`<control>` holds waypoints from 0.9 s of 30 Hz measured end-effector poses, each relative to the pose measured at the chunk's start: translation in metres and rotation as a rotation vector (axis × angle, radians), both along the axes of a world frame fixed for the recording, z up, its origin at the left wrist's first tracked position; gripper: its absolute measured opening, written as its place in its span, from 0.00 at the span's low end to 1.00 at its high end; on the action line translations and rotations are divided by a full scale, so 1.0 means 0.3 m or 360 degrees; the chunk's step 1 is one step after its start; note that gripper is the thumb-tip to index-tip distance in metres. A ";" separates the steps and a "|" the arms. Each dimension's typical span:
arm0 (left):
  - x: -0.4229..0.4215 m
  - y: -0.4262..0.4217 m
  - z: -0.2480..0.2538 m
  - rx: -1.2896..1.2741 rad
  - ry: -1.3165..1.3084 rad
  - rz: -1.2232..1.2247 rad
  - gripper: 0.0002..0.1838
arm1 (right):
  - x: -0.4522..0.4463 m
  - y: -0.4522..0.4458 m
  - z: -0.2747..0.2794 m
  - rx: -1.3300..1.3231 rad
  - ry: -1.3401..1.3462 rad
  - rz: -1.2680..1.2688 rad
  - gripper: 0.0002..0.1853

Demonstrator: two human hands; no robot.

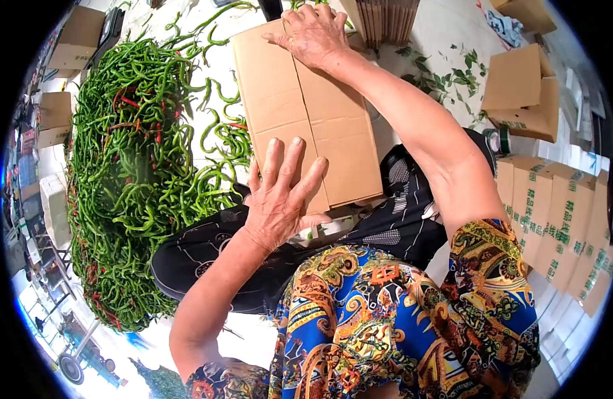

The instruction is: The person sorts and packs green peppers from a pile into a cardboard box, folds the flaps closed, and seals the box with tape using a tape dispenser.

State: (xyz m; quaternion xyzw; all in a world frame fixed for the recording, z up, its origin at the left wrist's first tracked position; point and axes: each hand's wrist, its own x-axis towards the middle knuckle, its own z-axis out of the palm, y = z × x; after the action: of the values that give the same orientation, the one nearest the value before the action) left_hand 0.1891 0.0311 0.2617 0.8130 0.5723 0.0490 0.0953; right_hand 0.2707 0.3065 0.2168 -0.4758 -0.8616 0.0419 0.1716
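Observation:
A brown cardboard box (273, 80) stands in front of me with its top flaps folded down, a thin seam running between them. My left hand (280, 199) lies on the near left part of the lid, fingers spread. Over the far edge of the box rests my right hand (316, 36), its fingers curling slightly across the rim and the thumb stretched out to the left. Neither hand appears to hold anything. What is inside the box is hidden. Loose green chili peppers (220, 133) lie on the floor close to the box's left side.
A large heap of green chilies (130, 179) with a few red ones fills the left. Flattened cartons (552, 219) with green print stand at the right, below an open carton (519, 86). Leafy scraps (452, 76) litter the floor. Folded cardboard (386, 20) stands at the back.

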 end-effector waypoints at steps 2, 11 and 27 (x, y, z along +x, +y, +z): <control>0.005 0.003 -0.009 0.0038 0.0089 -0.0024 0.47 | -0.003 0.013 -0.001 -0.0029 0.0003 -0.0002 0.36; 0.005 0.051 0.006 -0.0031 0.0161 -0.0047 0.47 | -0.047 0.037 -0.006 -0.0071 0.0071 -0.0088 0.33; -0.145 0.334 0.124 -0.0280 0.0153 -0.0441 0.46 | -0.083 0.219 -0.033 -0.0095 -0.0176 -0.0142 0.34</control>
State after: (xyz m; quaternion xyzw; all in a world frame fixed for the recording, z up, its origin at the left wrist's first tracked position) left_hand 0.1458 0.1311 0.2989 0.8740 0.4607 -0.0539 0.1447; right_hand 0.2457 0.3722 0.2071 -0.5202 -0.8461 0.0336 0.1112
